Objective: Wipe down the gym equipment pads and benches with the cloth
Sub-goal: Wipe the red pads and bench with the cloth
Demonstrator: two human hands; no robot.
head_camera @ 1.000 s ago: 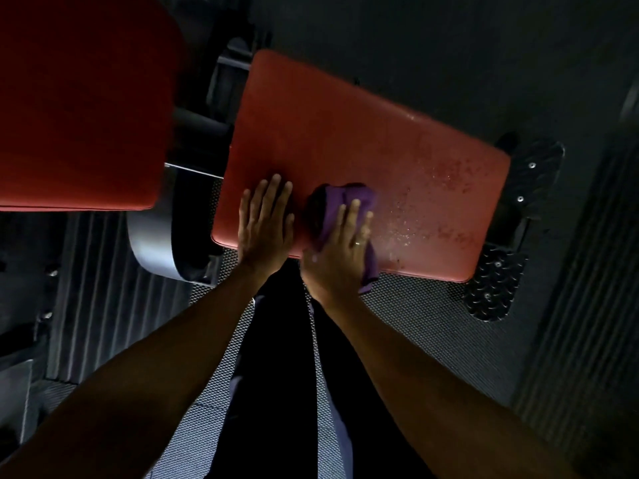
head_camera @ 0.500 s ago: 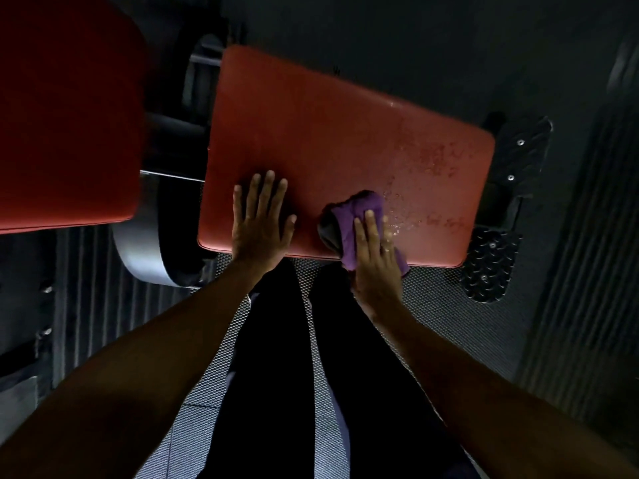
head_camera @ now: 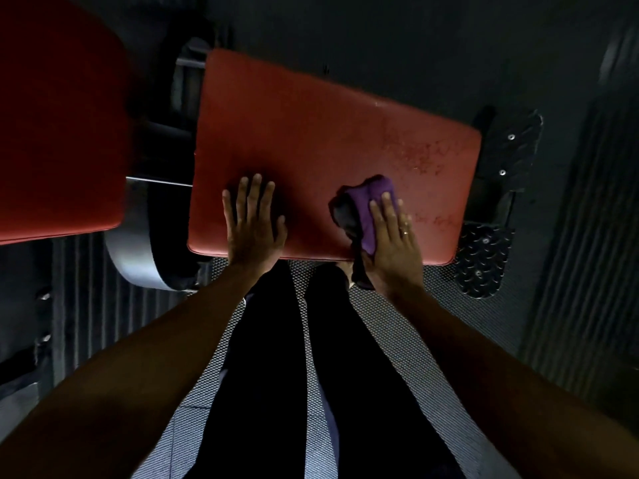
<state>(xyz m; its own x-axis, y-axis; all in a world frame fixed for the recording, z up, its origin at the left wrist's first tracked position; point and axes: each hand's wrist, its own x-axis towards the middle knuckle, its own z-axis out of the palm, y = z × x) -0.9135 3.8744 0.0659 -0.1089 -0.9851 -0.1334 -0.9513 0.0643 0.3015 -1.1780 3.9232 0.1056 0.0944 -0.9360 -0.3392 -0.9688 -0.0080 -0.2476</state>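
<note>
The purple cloth is bunched on the near right part of the red pad, close to its front edge, with a tail hanging over that edge. The right hand lies on top, fingers stretched out and close together, pressing rather than gripping; a flat hand spreads the pressure for wiping, I'd say. Beyond the cloth, spray droplets speckle the pad, likely the next patch. The left hand is planted flat on the pad, fingers apart, holding nothing, seemingly as a brace for leaning in. A second red pad sits apart to the left, and a studded footplate to the right.
</note>
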